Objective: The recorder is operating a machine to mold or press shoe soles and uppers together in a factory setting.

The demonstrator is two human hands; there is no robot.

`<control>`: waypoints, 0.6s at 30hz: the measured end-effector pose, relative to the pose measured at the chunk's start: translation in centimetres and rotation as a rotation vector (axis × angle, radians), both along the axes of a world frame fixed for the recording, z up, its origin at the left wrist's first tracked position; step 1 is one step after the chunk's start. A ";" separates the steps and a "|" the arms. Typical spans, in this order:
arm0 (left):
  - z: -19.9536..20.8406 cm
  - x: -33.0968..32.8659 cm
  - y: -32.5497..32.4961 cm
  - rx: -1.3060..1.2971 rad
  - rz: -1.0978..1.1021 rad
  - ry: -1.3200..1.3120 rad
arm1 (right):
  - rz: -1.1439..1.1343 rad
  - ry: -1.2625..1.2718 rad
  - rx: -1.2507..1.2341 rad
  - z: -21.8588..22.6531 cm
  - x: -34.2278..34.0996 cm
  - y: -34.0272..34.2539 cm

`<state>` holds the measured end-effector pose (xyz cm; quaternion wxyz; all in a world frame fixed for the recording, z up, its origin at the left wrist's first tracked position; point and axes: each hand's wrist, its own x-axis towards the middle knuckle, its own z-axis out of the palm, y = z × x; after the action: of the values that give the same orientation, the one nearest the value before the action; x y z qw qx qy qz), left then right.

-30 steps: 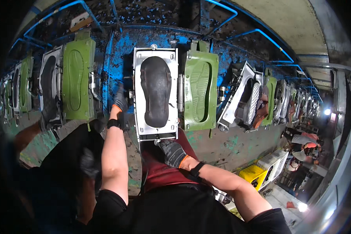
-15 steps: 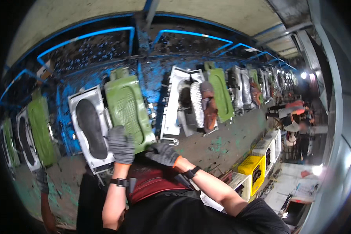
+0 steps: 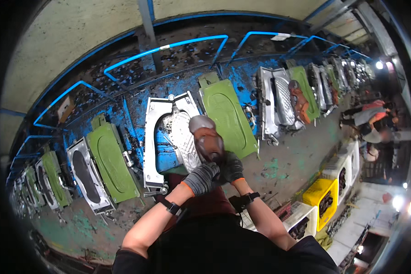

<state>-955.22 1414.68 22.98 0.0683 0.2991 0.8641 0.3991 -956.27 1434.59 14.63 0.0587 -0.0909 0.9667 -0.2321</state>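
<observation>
Both my hands wear grey knit gloves. They are on a brown shoe upper (image 3: pixel 210 140) stretched over a grey last, which leans at the inner side of an open metal mould (image 3: pixel 151 145). My left hand (image 3: pixel 201 178) is closed at the upper's near end. My right hand (image 3: pixel 233 167) grips the same end from the right, its fingertips partly hidden. A patterned silver mould plate (image 3: pixel 180 130) lies left of the upper. On the right stands a green mould plate (image 3: pixel 228 116). Blue surface shows through the mould's frame.
To the left, another mould holds a dark sole (image 3: pixel 85 176) beside its green plate (image 3: pixel 114 164). More moulds line the right, one with a brown upper (image 3: pixel 300 102). Blue rails (image 3: pixel 169 46) run behind. A yellow crate (image 3: pixel 317 194) and white crates (image 3: pixel 349 169) stand lower right, with people (image 3: pixel 374 121) beyond.
The view has shifted right by one mould. My hands have left the mould with the dark sole and its green plate and now hold the brown upper. Another person's gloved hand at left is gone from view.
</observation>
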 end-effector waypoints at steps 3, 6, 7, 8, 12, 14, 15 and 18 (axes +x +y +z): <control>1.2 -2.8 1.3 -0.024 0.601 -0.168 | -0.397 0.092 0.600 -13.2 0.2 -0.7; -0.6 -7.3 -5.3 0.305 1.062 -0.052 | -0.100 -0.052 -0.213 0.7 -4.9 -0.7; -5.4 -6.4 -7.9 0.168 1.078 0.010 | 0.070 0.155 -0.401 6.0 -6.6 -4.5; -8.1 -7.0 -8.3 0.265 1.030 -0.133 | -0.058 0.495 0.369 0.5 -4.8 -6.1; -7.2 -8.0 -6.6 0.565 1.021 -0.541 | 0.219 0.142 -0.155 6.9 -13.8 -4.3; -7.1 -6.8 -7.2 0.777 0.965 -0.780 | 0.331 0.172 -0.101 7.3 -16.3 -4.9; -6.5 -6.1 -6.8 0.784 0.991 -0.771 | 0.408 0.202 -0.046 7.4 -17.5 -5.3; -7.2 -2.7 -6.3 0.599 1.015 -0.555 | 0.648 0.310 0.259 6.5 -17.6 -11.1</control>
<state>-957.94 1408.40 15.80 0.0054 -0.2541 0.6995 0.6679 -973.89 1423.50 21.16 -0.0068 -0.4178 0.9065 -0.0610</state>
